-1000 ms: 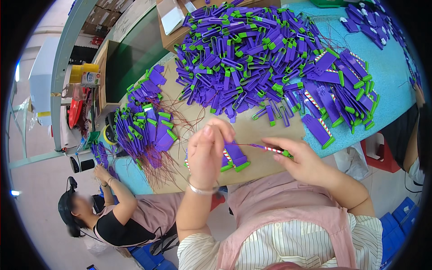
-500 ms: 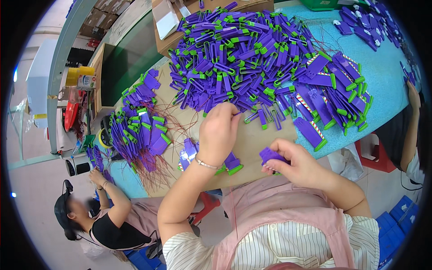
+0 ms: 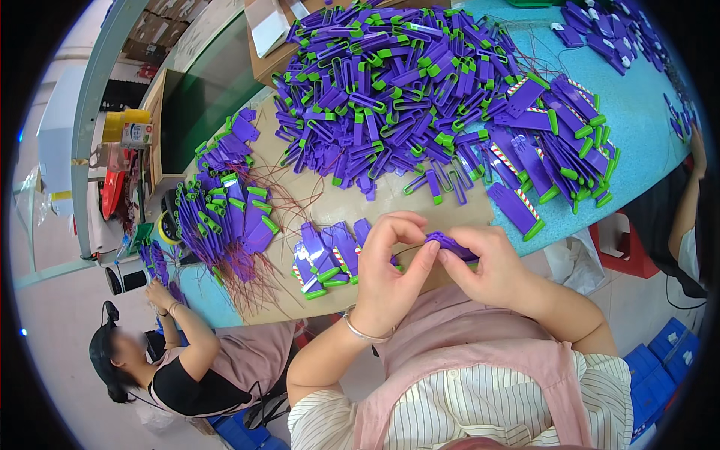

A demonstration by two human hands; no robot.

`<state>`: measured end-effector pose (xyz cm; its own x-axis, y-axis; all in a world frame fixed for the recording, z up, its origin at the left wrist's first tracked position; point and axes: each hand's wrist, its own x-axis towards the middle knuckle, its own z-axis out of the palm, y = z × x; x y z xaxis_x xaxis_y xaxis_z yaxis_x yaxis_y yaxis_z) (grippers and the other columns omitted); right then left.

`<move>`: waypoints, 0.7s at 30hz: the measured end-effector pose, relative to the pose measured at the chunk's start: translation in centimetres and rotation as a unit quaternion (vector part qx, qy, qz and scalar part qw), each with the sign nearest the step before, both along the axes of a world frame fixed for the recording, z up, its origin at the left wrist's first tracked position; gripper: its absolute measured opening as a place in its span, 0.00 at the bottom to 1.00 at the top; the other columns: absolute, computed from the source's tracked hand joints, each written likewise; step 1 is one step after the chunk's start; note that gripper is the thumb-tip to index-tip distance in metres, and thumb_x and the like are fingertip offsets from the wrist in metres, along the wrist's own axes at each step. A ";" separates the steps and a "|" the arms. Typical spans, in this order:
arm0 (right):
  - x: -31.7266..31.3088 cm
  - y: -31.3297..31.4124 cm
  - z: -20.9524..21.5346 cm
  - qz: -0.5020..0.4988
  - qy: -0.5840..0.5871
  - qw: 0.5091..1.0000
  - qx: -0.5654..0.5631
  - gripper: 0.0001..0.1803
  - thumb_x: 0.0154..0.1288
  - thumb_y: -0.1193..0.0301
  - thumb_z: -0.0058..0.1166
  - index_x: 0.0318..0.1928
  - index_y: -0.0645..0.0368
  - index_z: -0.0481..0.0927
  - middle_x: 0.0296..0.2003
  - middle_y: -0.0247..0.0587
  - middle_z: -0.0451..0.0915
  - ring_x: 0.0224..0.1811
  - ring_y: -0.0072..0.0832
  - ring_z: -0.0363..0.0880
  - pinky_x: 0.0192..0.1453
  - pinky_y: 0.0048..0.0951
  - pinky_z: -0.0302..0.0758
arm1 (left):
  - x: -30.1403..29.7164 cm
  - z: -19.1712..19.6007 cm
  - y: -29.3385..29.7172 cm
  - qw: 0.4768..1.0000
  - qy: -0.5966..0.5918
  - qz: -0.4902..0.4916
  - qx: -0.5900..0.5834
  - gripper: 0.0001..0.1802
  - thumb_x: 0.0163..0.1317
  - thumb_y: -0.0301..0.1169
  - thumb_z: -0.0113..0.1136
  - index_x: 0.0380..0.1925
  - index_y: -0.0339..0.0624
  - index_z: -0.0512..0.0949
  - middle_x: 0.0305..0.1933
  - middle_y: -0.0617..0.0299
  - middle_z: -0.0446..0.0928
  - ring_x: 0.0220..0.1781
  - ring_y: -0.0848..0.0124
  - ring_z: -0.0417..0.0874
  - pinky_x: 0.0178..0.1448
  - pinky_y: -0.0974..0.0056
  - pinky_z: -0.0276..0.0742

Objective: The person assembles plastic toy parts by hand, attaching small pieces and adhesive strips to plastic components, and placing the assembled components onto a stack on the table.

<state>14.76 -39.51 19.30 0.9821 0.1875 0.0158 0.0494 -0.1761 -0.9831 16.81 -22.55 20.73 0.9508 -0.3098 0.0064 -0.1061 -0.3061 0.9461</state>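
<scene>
Close to my body, both hands meet at one purple plastic piece [image 3: 448, 244]. My right hand [image 3: 491, 264] is closed around it, the thumb pressed on its near side. My left hand [image 3: 391, 264] pinches at its left end; any small part between those fingertips is hidden. Beyond my hands rises a big heap of purple and green plastic parts [image 3: 375, 97], with several loose green-tipped clear loops [image 3: 450, 184] at its near edge. Beside my left wrist lies a short row of purple pieces with green ends and striped edges [image 3: 330, 255].
A stack of similar purple pieces [image 3: 555, 142] covers the right of the blue tabletop [image 3: 577, 79]. At left, more pieces [image 3: 217, 210] lie with thin red wires [image 3: 259, 285]. A co-worker [image 3: 180, 352] works at left; another person's arm [image 3: 690, 187] shows at right, near a red stool [image 3: 626, 251].
My left hand has come back from the heap's near edge to the purple piece in my right hand. The right hand has shifted slightly up. The row of pieces is now uncovered.
</scene>
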 end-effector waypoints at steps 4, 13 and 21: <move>-0.1 -0.3 0.0 0.008 -0.007 0.999 -0.040 0.06 0.60 0.73 0.56 0.29 0.63 0.77 0.19 0.47 0.75 0.18 0.39 0.75 0.23 0.36 0.67 | -0.1 -0.5 0.0 0.988 0.122 0.027 -0.091 0.06 0.62 0.25 0.62 0.38 0.35 0.77 0.40 0.60 0.79 0.42 0.74 0.77 0.48 0.69 0.72; -0.6 -2.0 -0.5 0.021 -0.041 0.994 -0.100 0.10 0.60 0.68 0.60 0.32 0.62 0.78 0.26 0.47 0.75 0.28 0.43 0.76 0.32 0.38 0.70 | 0.3 0.4 -0.2 0.991 0.124 -0.015 0.040 0.06 0.66 0.28 0.57 0.38 0.36 0.78 0.32 0.59 0.79 0.32 0.72 0.77 0.38 0.68 0.73; -1.7 -5.4 0.4 -0.121 -0.075 0.883 -0.447 0.25 0.51 0.81 0.61 0.53 0.62 0.73 0.45 0.49 0.70 0.47 0.48 0.70 0.49 0.43 0.71 | 5.0 -1.4 0.3 0.913 -0.251 0.002 0.322 0.12 0.51 0.22 0.64 0.37 0.38 0.76 0.36 0.53 0.74 0.41 0.53 0.73 0.45 0.54 0.70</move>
<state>13.02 -44.91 19.66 0.9946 -0.0244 0.1012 0.0217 -0.9021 -0.4310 21.78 -22.27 19.37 0.8792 -0.3991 0.2604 -0.4746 -0.7830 0.4021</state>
